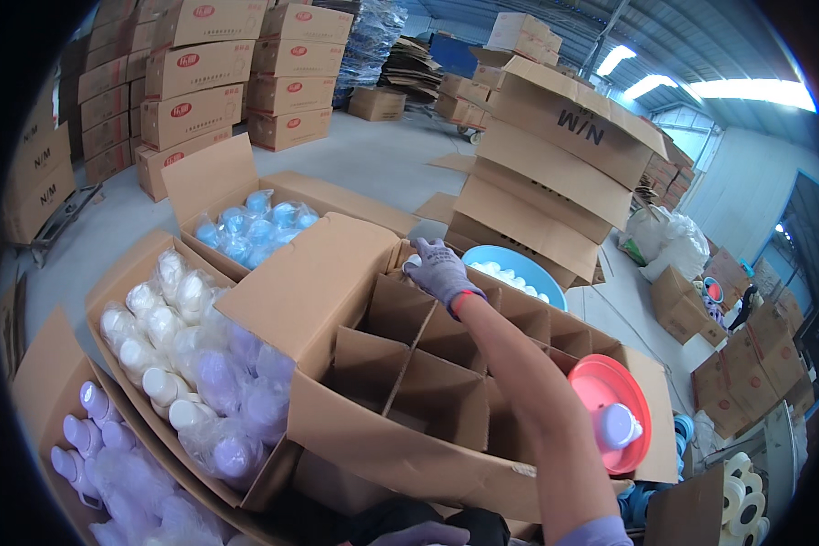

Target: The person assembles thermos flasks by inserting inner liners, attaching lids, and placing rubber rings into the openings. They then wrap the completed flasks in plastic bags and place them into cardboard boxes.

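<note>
My right hand, in a grey-purple glove, reaches over the far corner of a divided carton. Its fingers are bent round a small white round-topped thing, mostly hidden by the glove and carton. Cardboard dividers split the carton into several cells; those nearest me show no bottles. Beyond the hand sits a blue basin of white pieces. A red basin at the carton's right holds a pale purple bottle. At the lower edge, grey-purple fabric looks like my left glove; no fingers show.
Left of the carton, open boxes hold bagged white bottles, bagged purple bottles, blue bottles and loose purple bottles. Stacked open cartons rise beyond. Tape rolls lie at lower right; closed boxes stand behind.
</note>
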A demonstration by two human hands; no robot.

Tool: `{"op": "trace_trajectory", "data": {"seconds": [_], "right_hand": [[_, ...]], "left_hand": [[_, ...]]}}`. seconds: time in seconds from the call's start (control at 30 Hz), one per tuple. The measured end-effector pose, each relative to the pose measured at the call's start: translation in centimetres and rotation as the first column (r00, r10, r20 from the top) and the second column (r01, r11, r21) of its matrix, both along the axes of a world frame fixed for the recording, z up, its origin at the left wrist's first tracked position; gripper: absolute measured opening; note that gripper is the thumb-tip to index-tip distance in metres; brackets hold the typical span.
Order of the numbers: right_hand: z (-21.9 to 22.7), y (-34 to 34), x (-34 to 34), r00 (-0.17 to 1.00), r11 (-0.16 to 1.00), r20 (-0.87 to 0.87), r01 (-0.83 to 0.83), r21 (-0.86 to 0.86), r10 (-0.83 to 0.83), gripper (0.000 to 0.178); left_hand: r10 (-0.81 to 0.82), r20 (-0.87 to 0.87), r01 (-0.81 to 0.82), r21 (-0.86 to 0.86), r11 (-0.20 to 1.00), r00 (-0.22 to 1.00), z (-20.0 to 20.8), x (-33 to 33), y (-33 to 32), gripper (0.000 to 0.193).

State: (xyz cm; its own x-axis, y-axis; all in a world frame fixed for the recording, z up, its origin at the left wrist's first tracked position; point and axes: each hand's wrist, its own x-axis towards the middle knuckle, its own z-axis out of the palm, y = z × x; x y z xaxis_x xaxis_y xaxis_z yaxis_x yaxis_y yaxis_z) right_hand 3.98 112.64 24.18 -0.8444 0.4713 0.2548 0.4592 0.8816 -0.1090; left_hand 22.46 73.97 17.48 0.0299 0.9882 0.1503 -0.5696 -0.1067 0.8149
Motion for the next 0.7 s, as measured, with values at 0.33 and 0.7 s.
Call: {"op": "trace_trajectory", "data": {"seconds": [0.33, 0.7], "right_hand": [[0.9, 2.7, 1.3, 0.997, 0.989, -0.082, -0.024, -0.144, 0.013, 0.061], [12.9, -10.8, 27.6, 0.673, 0.805, -0.739, -0.453, -0.383, 0.027, 0.040]], "left_hand": [[0.239, 0.035, -0.221, -0.264, 0.939, 0.970, 0.2, -2.8, 0.9, 0.049], [0.512, 0.225, -0.523, -0.012, 0.852, 0.829, 7.5, -6.9, 10.1, 0.081]]}}
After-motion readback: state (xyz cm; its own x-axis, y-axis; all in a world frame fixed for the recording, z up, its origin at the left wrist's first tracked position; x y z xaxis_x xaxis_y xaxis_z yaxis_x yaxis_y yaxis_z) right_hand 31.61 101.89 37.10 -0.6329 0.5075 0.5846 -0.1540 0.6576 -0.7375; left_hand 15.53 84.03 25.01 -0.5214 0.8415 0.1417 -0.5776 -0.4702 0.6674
